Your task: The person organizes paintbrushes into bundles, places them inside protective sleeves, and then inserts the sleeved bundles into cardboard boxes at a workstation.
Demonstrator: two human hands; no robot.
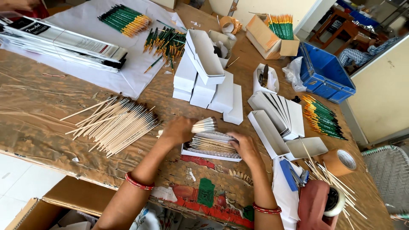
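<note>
Head view: the brown paper-covered worktop (pixel 38 115) spreads wide around both hands. Far ahead of the left hand lies one large white sheet (pixel 85 21) carrying two heaps of green-handled brushes (pixel 125 19), with a stack of flat printed packs (pixel 59 42) at its left end. Ahead of the hands, between them and that sheet, stands one pile of white cartons (pixel 206 85); a second fanned row of open white cartons (pixel 279 113) lies just beyond the right hand. One blue crate (pixel 324 72) sits well off to the right, and a third heap of green brushes lies near it. Left of the left hand is one loose pile of plain wooden brushes (pixel 115 125), too many to count. Two rolls of tape show near the right forearm; the brown roll (pixel 343 161) is the clearer.

The open white tray (pixel 211 147) lies between the hands, part filled with brushes. The right hand (pixel 246 147) rests on the tray's right end, fingers curled over it. The left hand (pixel 179 130) is clamped around one bundle of brushes (pixel 204 125), bristle ends pointing right, just above the tray.
</note>
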